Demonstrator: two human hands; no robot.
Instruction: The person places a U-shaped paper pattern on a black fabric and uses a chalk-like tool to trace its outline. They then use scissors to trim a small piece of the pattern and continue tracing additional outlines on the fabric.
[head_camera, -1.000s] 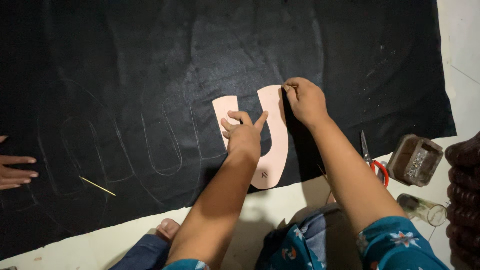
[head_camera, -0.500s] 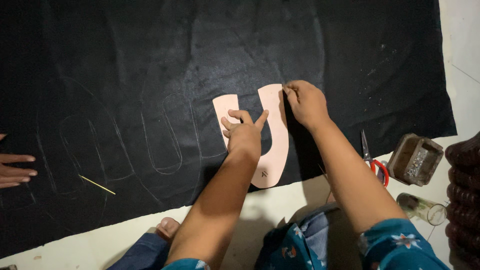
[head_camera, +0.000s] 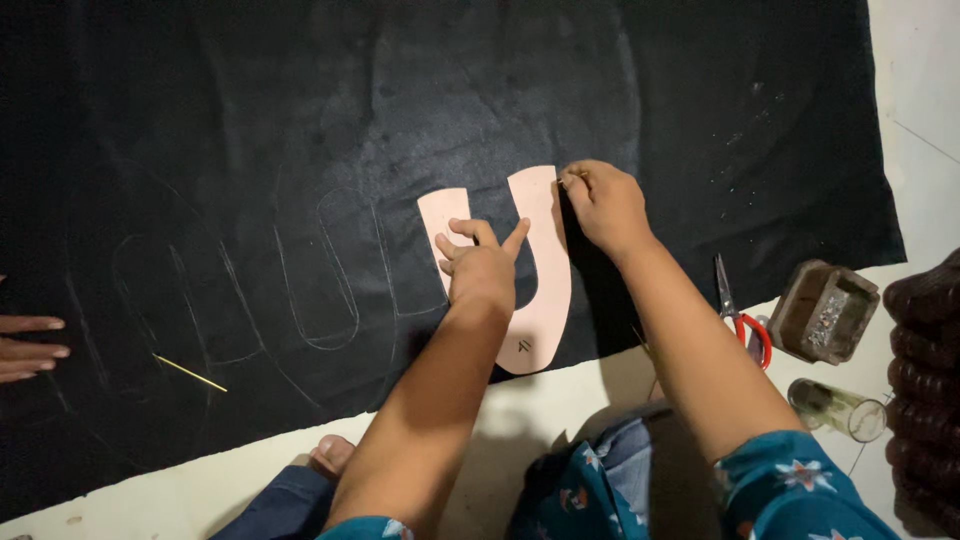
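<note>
Nothing has shifted: left hand (head_camera: 482, 268) presses U-shaped template (head_camera: 545, 290) flat on black fabric (head_camera: 300, 120); right hand (head_camera: 603, 205) pinches a marker at its tip.

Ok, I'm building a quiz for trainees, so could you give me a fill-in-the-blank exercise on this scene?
1. The left hand presses a pink U-shaped card template flat on the ____ fabric sheet.
2. The right hand touches the template's ____ arm tip.
3. The scissors on the floor have ____ handles.
4. Chalk outlines lie to the template's ____.

Missing words: black; right; red; left
</note>
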